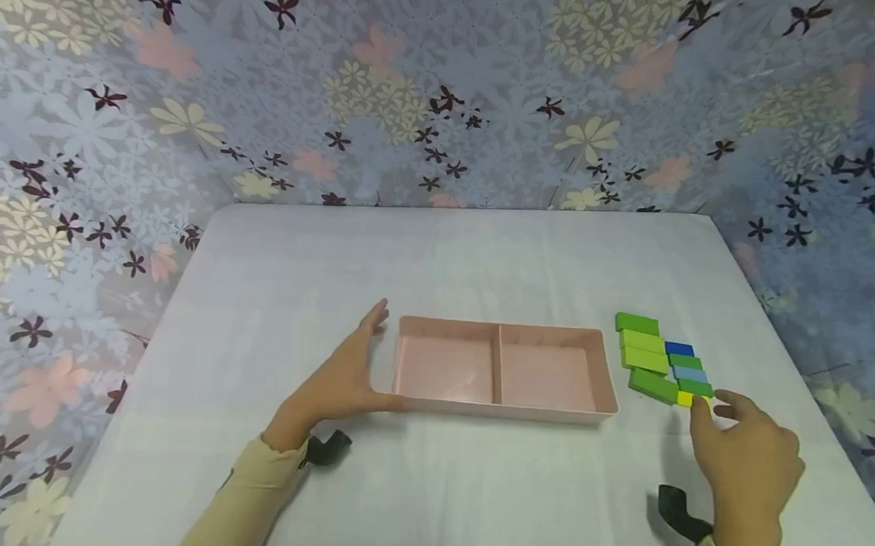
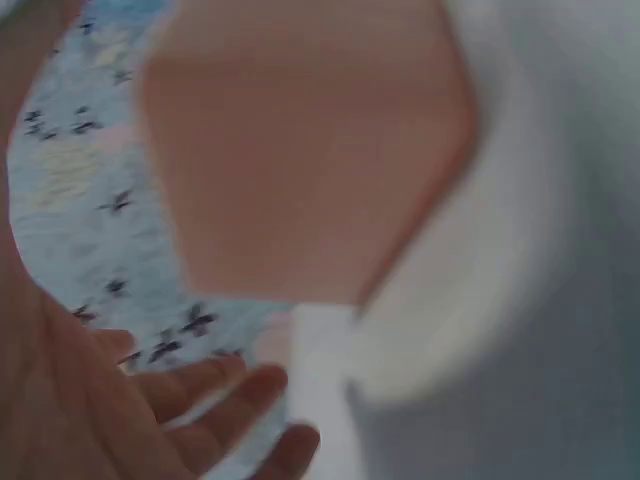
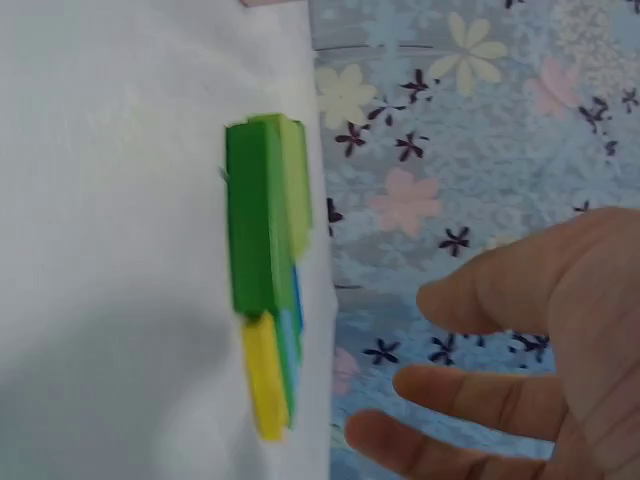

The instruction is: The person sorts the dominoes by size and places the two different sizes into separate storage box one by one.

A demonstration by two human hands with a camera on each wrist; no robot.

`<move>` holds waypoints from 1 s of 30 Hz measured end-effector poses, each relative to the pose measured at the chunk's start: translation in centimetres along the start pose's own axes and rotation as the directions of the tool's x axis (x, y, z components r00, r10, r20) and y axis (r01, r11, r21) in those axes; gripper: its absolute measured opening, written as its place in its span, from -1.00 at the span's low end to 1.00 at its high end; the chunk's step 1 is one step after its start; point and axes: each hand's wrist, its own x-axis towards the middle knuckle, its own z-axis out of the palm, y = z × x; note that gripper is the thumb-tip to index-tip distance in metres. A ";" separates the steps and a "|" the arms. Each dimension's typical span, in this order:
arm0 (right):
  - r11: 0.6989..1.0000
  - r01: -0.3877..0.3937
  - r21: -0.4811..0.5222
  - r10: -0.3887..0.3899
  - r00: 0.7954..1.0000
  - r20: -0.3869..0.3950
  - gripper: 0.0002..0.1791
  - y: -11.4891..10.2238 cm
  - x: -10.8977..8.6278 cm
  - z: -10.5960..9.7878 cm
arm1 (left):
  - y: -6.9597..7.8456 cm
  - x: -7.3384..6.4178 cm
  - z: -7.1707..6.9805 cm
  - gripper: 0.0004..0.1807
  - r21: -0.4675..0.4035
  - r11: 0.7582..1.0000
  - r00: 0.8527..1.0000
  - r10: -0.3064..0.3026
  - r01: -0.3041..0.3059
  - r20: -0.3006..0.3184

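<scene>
A pink two-compartment tray [image 1: 519, 412] lies lengthwise on the table; its bare inside shows on both sides of the divider [image 1: 498, 365]. My left hand [image 1: 339, 379] is at the tray's left end, fingers extended, thumb tip right at the near left corner. Blurred, the tray [image 2: 300, 180] fills the upper left wrist view. To its right lie several coloured blocks: longer green ones [image 1: 653, 386] in one column, smaller blue and green ones [image 1: 689, 374] beside them. My right hand [image 1: 751, 450] is next to the yellow block [image 1: 687, 398], thumb and fingers parted with nothing between them [image 3: 265, 380].
A white cloth [image 1: 471, 489] covers the table. Floral fabric [image 1: 446, 100] hangs behind it and along both sides. A black strap piece [image 1: 329, 448] sticks out at the left wrist, and another black piece [image 1: 681, 512] at the right wrist.
</scene>
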 end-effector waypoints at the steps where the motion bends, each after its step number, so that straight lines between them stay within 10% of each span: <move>1: 1.000 -0.027 0.000 0.027 1.000 0.009 -0.38 0.0 0.0 0.2 | -0.2 0.4 0.4 0.52 -0.037 0.999 0.999 0.000 0.001 0.036; 15: 0.991 -0.105 -0.081 0.113 0.989 0.096 -0.40 1.0 2.8 1.1 | -3.2 1.8 1.8 0.52 -0.189 0.982 0.987 0.052 -0.023 0.151; 30: 0.992 -0.062 -0.110 0.071 0.994 0.083 -0.36 1.1 3.4 2.5 | -4.3 1.8 2.0 0.53 -0.084 0.994 0.983 0.079 -0.066 0.164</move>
